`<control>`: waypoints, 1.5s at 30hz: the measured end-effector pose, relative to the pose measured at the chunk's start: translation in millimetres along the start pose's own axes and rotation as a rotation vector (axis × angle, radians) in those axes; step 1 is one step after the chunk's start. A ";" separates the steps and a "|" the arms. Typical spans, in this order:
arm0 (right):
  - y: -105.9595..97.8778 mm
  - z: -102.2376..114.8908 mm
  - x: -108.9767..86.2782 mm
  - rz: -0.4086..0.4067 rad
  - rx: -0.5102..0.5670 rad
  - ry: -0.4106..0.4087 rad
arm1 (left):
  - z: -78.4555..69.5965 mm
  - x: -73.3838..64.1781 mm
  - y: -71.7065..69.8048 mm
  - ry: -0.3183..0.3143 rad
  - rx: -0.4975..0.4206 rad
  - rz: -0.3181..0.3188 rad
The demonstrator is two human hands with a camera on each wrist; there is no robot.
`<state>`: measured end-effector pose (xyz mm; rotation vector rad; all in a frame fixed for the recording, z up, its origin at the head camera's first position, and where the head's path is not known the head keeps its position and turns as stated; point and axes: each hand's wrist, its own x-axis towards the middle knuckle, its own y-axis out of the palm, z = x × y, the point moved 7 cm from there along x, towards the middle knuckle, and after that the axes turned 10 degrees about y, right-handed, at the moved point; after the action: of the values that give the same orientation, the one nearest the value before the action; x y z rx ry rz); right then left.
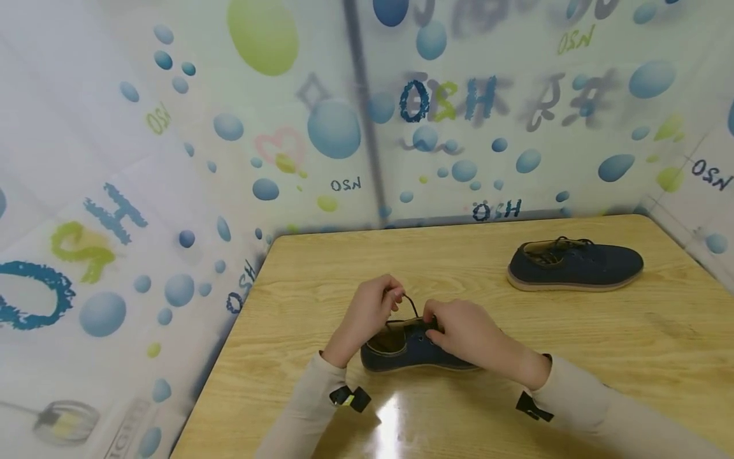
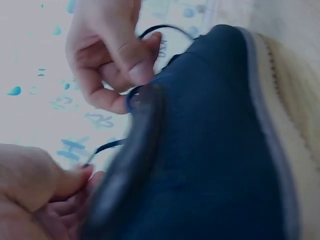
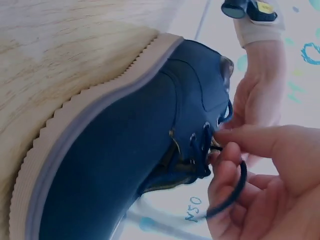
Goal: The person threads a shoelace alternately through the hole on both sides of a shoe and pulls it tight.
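A dark navy lace-up shoe (image 1: 390,363) with a pale sole stands upright on the table, toe to the right. My left hand (image 1: 369,309), raised over the shoe's opening, pinches a dark shoelace (image 1: 411,305) that runs down to the eyelets. At the lacing, my right hand (image 1: 466,328) has thumb and fingers on the lace right beside an eyelet. A loop of shoelace (image 3: 235,192) hangs across the right fingers in the right wrist view. The shoe's toe is partly hidden behind the right hand in the head view.
A matching navy shoe (image 1: 573,266) with its laces on top sits at the back right of the wooden table (image 1: 321,261). Behind the table hangs a printed curtain (image 1: 378,146) with blue and green drops; it continues along the left side.
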<state>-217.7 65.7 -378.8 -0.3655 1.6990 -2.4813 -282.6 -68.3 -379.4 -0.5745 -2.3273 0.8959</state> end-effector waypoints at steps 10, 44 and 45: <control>-4.8 -14.4 3.0 0.024 0.103 -0.027 | -26.0 4.7 -55.0 0.080 -0.682 -0.318; 17.3 -26.0 -6.5 0.256 0.062 -0.087 | -140.7 -71.6 -142.0 0.910 -0.544 -0.784; 17.7 -26.4 -6.6 0.257 0.064 -0.084 | -138.5 -69.1 -136.0 0.892 -0.480 -0.742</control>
<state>-219.0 84.5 -405.1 -0.2258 1.5244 -2.2948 -166.8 -136.5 -223.2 -0.1722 -1.6608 -0.2566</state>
